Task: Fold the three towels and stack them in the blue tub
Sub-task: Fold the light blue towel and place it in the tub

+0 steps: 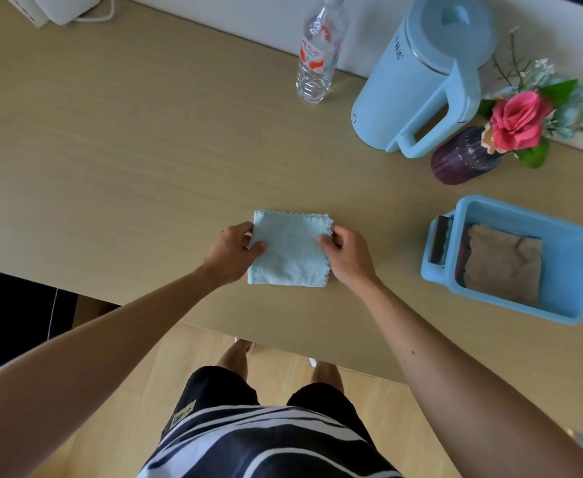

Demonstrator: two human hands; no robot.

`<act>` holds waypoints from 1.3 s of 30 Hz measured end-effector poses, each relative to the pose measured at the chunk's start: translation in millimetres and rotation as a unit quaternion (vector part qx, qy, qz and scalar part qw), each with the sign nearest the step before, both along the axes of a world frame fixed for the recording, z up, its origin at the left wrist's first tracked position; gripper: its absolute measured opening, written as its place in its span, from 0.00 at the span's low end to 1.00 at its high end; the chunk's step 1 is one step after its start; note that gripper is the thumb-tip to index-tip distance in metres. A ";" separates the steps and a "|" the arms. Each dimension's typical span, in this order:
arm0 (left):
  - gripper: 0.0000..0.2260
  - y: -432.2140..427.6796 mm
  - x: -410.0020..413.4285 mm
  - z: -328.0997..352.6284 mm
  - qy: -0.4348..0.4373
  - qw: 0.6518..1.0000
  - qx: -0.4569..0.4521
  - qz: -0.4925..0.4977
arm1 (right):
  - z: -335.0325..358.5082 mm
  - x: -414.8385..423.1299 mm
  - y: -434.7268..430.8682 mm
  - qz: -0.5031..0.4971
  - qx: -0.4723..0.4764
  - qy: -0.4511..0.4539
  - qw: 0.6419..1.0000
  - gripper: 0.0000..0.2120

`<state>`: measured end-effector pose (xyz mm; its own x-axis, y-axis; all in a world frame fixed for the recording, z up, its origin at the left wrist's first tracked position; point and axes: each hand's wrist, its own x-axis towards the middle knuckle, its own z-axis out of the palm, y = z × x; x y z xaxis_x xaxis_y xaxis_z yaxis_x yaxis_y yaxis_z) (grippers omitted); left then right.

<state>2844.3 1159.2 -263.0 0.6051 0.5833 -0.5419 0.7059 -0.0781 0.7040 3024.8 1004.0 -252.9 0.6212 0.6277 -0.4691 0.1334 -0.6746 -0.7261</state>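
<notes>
Our forearms [110, 339] reach over the bench [110, 150]. The left hand [233, 251] and right hand [347, 255] each hold a pinching grip on the folded pale-blue towel [290, 250] lying there. Folding looks done to us; next, lift it onto the brown towel [504, 260] in the blue tub [573, 250].

**Folded pale blue cloth towel [290, 250] pinched at both side edges**

The towel lies flat as a small square with scalloped edges on the light wooden table [127, 150], close to its near edge. The left hand [231, 253] pinches the left edge, thumb on top. The right hand [347, 255] pinches the right edge the same way.

Well to the right stands the rectangular blue plastic tub [573, 257]. In it a folded tan towel [504, 260] lies on a darker folded towel [460, 257], of which only the left edge shows.

Along the far side, left to right, stand a clear plastic water bottle [316, 60], a pale blue lidded kettle [421, 77] and a dark purple ribbed vase [462, 157] holding a pink rose [517, 120].
</notes>
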 end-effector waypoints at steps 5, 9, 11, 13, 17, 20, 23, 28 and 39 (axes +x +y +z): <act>0.15 0.1 10.4 -5.9 0.000 0.999 0.035 0.030 | -14.0 8.6 9.5 -0.001 -0.017 -0.008 1.000 0.17; 0.27 -5.5 10.5 -7.3 0.020 0.979 0.198 -0.032 | -19.1 7.6 9.4 0.002 -0.027 -0.044 0.999 0.06; 0.30 -8.7 8.4 -5.7 0.004 0.942 0.319 -0.107 | -20.2 2.8 5.5 0.016 -0.045 -0.125 0.991 0.15; 0.30 -13.3 9.0 -5.7 -0.015 0.908 0.363 -0.209 | -19.0 -5.1 0.7 0.049 -0.042 -0.237 0.969 0.22; 0.32 -19.7 6.9 -27.5 -0.001 0.846 0.374 -0.380 | -12.0 -28.8 -0.7 0.166 -0.026 -0.289 0.943 0.21; 0.33 -16.0 0.6 -40.9 0.030 0.840 0.360 -0.405 | -19.7 -42.3 -7.9 0.212 -0.058 -0.268 0.938 0.20; 0.34 -13.0 -3.6 -48.5 0.044 0.848 0.341 -0.403 | -29.2 -49.1 -18.0 0.207 -0.092 -0.255 0.940 0.21; 0.35 -10.3 6.1 -42.4 0.046 0.850 0.357 -0.384 | -27.7 -51.8 -16.9 0.205 -0.093 -0.282 0.933 0.20; 0.25 -4.8 52.9 -21.3 0.097 0.875 0.357 -0.314 | -3.1 -55.1 -44.0 0.109 -0.087 -0.294 0.945 0.25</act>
<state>2897.2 1154.4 -284.2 0.8643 0.4011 -0.3036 0.4674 -0.8635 0.1898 2969.6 960.0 -256.0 0.6715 0.7162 -0.1903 0.6297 -0.6868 -0.3630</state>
